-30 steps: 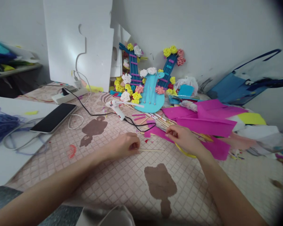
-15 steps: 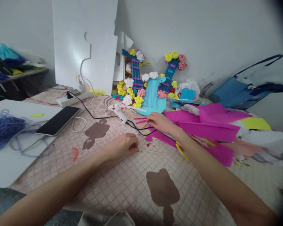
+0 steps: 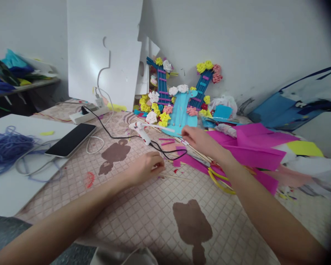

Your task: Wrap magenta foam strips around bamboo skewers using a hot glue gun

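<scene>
My left hand (image 3: 147, 168) rests on the patterned tablecloth with its fingers curled closed at the end of a thin wooden stick (image 3: 178, 178). My right hand (image 3: 197, 140) reaches farther out, its fingers bent together over several thin sticks (image 3: 196, 150); whatever is in its fingertips is hidden. Just beyond it lies a light blue guitar-shaped piece (image 3: 179, 110) trimmed with paper flowers. A white glue gun (image 3: 140, 131) stands left of that hand, with its black cord (image 3: 169, 151) looping between both hands. Yellow-handled scissors (image 3: 220, 180) lie under the right forearm.
Magenta paper sheets (image 3: 256, 147) and scraps pile up at right. At left are a phone (image 3: 71, 140), blue yarn (image 3: 8, 151) on a white board (image 3: 22, 195), and a power strip (image 3: 85, 116). A large white panel (image 3: 102, 48) leans against the wall.
My right hand has moved slightly right and away from me, uncovering more of the sticks and scissors. The stick it pinched is no longer visible in its fingers. My left hand has barely moved.
</scene>
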Demonstrator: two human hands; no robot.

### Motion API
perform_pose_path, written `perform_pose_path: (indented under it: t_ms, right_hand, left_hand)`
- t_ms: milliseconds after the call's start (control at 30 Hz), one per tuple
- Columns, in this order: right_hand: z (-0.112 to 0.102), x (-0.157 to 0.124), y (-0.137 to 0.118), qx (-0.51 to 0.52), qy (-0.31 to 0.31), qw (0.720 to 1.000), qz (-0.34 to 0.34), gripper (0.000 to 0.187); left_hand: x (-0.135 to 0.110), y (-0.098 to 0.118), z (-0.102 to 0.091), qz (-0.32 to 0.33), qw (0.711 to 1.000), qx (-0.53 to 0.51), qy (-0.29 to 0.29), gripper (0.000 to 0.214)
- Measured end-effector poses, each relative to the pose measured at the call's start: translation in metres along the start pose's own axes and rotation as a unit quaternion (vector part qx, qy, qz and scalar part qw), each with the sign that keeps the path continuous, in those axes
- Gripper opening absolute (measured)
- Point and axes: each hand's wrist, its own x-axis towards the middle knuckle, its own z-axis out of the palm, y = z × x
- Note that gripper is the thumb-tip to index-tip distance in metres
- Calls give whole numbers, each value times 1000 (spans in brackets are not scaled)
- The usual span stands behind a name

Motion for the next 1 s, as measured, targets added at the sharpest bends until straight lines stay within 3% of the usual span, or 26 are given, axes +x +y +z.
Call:
perform_pose_path:
  t_ms: [133, 333, 400, 500, 600, 733, 867, 1000]
  right_hand:
    - [-23, -45, 0, 35, 48, 997, 46, 11]
    - [-21, -106, 26, 45, 3, 983, 178, 8]
    - [-22, -117, 30, 29, -9, 980, 198, 16]
    - [-25, -126, 32, 6, -30, 979, 203, 28]
    - [-26, -132, 30, -35, -80, 968, 234, 29]
    - [-18, -137, 31, -110, -136, 937, 303, 46]
    - [-10, -140, 34, -132, -152, 932, 303, 52]
    - [-8, -140, 34, -147, -155, 933, 289, 50]
  left_hand:
    - [1, 1, 2, 8, 999, 0, 48, 13]
    - [2, 5, 10, 21, 998, -40, 49, 12]
    - [2, 5, 14, 31, 996, -50, 63, 13]
    - [3, 5, 18, 39, 993, -41, 103, 14]
    - [7, 11, 18, 63, 990, 0, 125, 14]
    - [23, 28, 16, 126, 982, 94, 99, 15]
    - [51, 43, 27, 160, 965, 194, 70, 16]
    - [75, 48, 49, 197, 936, 292, 27, 14]
